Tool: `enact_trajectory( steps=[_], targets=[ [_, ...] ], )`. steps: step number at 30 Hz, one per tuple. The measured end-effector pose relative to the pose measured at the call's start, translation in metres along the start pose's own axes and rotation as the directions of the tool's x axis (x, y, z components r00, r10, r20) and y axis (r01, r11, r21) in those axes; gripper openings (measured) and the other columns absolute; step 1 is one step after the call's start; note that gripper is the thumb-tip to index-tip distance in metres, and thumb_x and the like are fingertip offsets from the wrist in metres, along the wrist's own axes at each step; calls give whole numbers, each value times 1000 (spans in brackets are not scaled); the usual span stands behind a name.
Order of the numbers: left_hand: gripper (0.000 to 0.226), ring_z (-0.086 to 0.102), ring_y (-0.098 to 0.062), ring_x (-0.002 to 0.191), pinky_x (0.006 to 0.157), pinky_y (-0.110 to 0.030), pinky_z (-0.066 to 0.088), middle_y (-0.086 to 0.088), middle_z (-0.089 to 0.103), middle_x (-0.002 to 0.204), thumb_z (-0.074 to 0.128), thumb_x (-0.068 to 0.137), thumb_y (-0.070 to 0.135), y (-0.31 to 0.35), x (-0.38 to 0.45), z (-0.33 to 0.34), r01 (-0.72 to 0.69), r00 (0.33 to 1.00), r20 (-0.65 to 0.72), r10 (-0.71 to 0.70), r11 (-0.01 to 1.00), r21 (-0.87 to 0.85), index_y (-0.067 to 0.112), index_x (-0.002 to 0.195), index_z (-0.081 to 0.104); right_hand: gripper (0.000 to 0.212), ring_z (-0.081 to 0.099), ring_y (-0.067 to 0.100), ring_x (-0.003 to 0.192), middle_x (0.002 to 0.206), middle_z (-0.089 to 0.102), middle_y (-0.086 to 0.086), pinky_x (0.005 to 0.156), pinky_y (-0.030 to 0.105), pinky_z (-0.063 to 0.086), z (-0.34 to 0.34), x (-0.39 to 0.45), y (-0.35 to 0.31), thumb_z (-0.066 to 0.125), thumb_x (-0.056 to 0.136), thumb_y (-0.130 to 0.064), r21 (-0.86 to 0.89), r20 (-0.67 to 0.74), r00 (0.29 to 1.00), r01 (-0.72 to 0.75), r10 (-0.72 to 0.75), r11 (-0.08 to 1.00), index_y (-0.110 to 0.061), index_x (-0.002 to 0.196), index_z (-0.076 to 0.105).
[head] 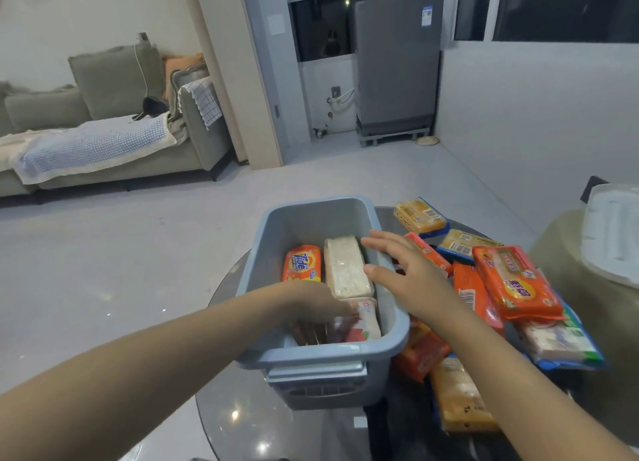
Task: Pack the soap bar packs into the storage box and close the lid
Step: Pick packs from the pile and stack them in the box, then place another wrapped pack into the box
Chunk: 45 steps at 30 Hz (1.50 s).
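A blue-grey storage box (321, 355) stands open on a round glass table. Inside it lie an orange Tide pack (301, 264), a long pale soap pack (346, 267) and a white-and-red pack (364, 319). My left hand (316, 308) reaches down into the near end of the box, its fingers on the white-and-red pack; they are blurred. My right hand (404, 270) hovers over the box's right rim with fingers spread and nothing in it. Right of the box lies a heap of several soap packs, with an orange one (515, 282) on top.
A white lid (612, 232) rests on a beige stool at the right edge. The glass table (242, 415) has its rim near the box's left side. A grey sofa (103, 121) and a grey appliance (397, 63) stand far behind across the open floor.
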<state>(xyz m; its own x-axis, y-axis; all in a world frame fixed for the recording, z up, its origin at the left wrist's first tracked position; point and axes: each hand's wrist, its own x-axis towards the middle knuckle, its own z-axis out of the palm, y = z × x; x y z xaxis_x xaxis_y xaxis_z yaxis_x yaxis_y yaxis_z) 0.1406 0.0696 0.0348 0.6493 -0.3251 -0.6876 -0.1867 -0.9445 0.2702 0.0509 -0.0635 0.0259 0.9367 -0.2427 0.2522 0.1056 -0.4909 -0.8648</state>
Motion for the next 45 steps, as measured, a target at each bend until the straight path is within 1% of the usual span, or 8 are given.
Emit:
enact_trajectory(
  steps=[6,8,12,20,25,32,38,45],
  targets=[
    [41,68,-22,93,84,-32,52,-7,70,104,45,91,49,0,-27,-6,-228,918,-365,157,960,-161,14,104,65,33,48,2,120,135,43,-19,87,11,41,-16,-20,7,55,91,-25,133,-5,998,-61,62,989,-35,122,55],
    [31,64,-13,93,72,-23,48,-1,68,110,50,90,43,6,-43,1,-359,869,-446,216,895,-265,22,109,65,30,58,2,105,133,49,-17,68,6,47,-27,-28,11,54,91,-28,158,-21,994,-101,106,982,-38,119,58],
    [33,53,-7,109,60,-21,40,8,61,119,52,91,35,27,-66,24,-559,768,-553,322,759,-335,29,123,58,24,63,1,91,115,62,-15,79,22,53,-50,-43,21,55,90,-26,130,-28,988,-146,151,981,-45,105,57],
    [48,13,-11,146,108,-19,13,2,21,157,50,91,18,78,-79,67,-690,549,-714,435,717,-94,24,138,43,19,67,11,84,98,67,-8,74,35,57,-81,-58,43,53,90,-23,126,-95,956,-266,279,956,-39,93,62],
    [39,40,12,110,76,9,28,28,41,124,46,94,17,112,-70,84,-751,606,-699,381,564,-344,49,116,45,19,69,14,85,100,69,-4,65,22,54,-100,-48,51,49,93,-26,204,-62,949,-293,311,934,-30,103,66],
    [58,36,-18,136,111,-34,32,-5,34,151,45,94,17,128,-13,98,-632,736,-669,106,461,-623,16,148,24,25,66,16,99,103,70,5,77,25,54,-93,-22,64,49,94,-25,188,-2,938,-341,348,921,-12,106,67],
    [65,31,-29,139,114,-36,27,-15,26,153,48,91,7,134,24,98,-557,736,-658,-162,408,-723,8,149,20,35,54,16,113,130,59,2,76,22,39,-76,8,77,43,96,-28,-165,11,925,-373,380,913,-15,125,58],
    [41,57,-33,119,102,-49,45,-15,58,132,44,93,11,127,61,93,-432,852,-481,-205,243,-869,10,133,49,34,49,11,68,81,60,1,56,25,36,-64,25,87,43,95,-26,-150,87,893,-427,442,892,-6,103,68]
  ],
)
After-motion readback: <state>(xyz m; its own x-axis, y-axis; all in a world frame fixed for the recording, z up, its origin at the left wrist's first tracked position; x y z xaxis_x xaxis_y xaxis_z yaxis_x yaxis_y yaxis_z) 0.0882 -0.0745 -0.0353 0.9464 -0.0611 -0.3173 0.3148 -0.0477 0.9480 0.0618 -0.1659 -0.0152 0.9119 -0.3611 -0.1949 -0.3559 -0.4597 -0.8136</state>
